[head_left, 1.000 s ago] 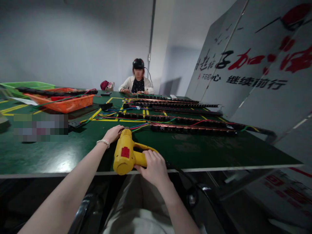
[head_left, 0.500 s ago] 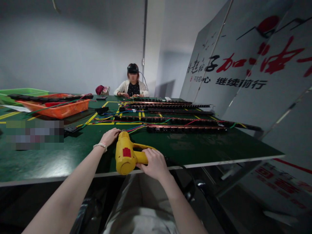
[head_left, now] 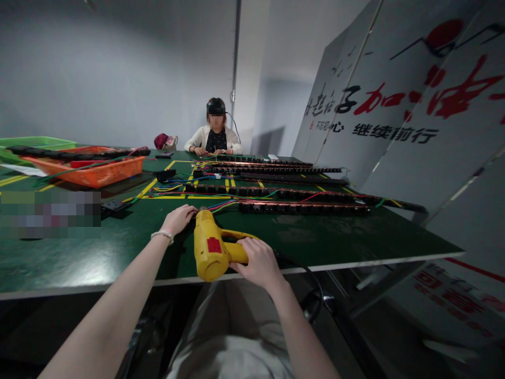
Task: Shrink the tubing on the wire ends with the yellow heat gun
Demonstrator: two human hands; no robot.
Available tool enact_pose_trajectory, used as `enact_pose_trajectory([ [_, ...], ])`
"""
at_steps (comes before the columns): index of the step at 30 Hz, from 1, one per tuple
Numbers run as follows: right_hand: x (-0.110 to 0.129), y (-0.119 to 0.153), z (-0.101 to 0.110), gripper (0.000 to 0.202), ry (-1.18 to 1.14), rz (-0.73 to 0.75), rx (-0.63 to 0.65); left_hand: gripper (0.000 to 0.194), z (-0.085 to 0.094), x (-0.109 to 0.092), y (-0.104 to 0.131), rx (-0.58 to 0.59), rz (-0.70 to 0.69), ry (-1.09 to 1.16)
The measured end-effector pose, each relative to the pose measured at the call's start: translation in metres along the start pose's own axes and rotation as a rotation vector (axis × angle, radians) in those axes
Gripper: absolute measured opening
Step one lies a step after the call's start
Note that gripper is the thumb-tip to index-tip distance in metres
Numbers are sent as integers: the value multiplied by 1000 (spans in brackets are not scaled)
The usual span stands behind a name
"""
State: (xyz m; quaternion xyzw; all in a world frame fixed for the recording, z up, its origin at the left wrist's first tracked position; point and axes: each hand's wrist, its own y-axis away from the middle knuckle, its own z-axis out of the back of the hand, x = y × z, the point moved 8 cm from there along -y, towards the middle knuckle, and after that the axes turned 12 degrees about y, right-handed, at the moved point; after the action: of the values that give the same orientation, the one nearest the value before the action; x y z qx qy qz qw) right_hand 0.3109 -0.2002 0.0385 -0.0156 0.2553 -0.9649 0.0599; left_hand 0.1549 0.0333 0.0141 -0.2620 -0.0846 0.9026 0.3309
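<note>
My right hand [head_left: 258, 260] is wrapped round the handle of a yellow heat gun [head_left: 211, 250], whose nozzle points away from me across the table. Just left of that nozzle, the fingers of my left hand [head_left: 179, 220] are pinched together at the end of a bundle of coloured wires [head_left: 221, 205]. The nozzle partly hides the spot between the fingertips and the bundle. Those wires run right into a long black strip with copper-coloured edging [head_left: 303, 208], lying on the green table [head_left: 138, 252].
More long black strips [head_left: 276, 190] with wires lie behind, over yellow tape lines. An orange basket [head_left: 106, 172] and a green basket [head_left: 39, 142] stand at left, a black strip across the orange one. A co-worker [head_left: 215, 137] sits opposite. The heat gun's black cord [head_left: 300, 266] hangs off the front edge.
The heat gun and my right hand have shifted slightly right, with the nozzle a little farther from my left fingertips. My left hand keeps its pinch in nearly the same place.
</note>
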Motion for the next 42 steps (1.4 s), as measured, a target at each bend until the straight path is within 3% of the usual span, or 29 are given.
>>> enact_pose_trajectory([
  [20, -43, 10, 3, 47, 191, -223, -79, 33, -2, 11, -6, 37, 90, 100],
  [27, -34, 14, 2, 51, 211, -210, -101, 33, -5, 15, -9, 35, 60, 143],
  [42, 16, -1, -7, 51, 94, -82, -65, 31, -8, 20, -9, 45, 35, 133],
])
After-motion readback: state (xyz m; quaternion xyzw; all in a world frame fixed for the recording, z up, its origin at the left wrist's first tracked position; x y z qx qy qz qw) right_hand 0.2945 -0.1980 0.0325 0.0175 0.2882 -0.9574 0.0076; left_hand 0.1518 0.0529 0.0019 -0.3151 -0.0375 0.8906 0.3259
